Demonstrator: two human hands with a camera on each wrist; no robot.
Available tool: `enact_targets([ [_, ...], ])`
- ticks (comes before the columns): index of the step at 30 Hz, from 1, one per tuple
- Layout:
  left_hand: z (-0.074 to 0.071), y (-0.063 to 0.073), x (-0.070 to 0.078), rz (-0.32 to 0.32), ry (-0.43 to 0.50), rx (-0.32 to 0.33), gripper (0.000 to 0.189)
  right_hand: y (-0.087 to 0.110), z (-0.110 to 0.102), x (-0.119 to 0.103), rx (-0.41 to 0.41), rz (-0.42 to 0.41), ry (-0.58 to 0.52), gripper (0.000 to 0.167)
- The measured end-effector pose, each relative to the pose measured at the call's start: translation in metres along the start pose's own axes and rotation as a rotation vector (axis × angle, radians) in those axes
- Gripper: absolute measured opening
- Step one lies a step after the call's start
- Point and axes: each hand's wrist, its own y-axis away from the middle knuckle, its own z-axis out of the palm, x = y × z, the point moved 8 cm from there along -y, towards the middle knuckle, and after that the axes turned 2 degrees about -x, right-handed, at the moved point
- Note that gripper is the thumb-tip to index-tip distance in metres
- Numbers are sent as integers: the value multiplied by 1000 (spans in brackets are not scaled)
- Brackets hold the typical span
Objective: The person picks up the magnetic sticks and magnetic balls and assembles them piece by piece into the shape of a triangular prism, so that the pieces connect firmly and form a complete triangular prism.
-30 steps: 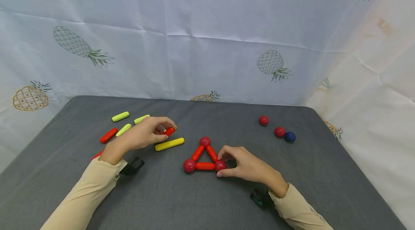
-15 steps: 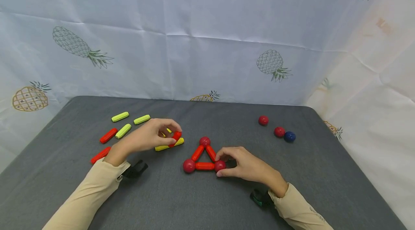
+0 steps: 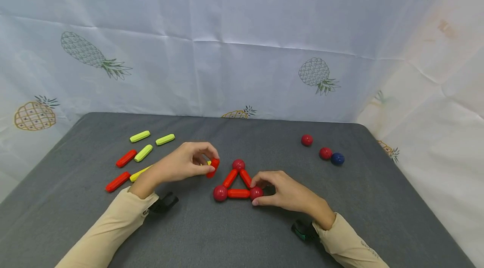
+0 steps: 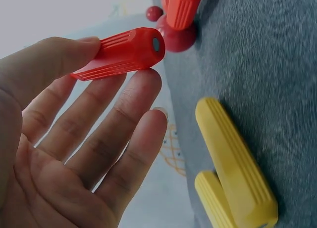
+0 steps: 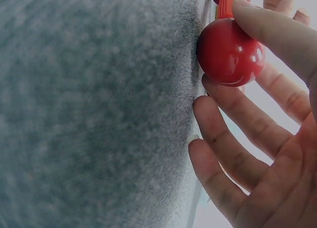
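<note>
Between left fingers, red rod pinched, end protruding; right fingers clamped on red ball.

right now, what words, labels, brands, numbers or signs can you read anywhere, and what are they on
"PINEAPPLE", mirror-reversed, on the white cloth behind the table.
Too small to read: faint marks on the right sleeve; I cannot tell whether they are letters.
None legible on the red rod in the left hand or the red ball in the right hand.
</note>
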Motion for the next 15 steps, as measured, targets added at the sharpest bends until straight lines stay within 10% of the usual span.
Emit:
enact_targets([
  [15,29,-8,22,57,24,-48,27,-1,1,3,-7,16,2,34],
])
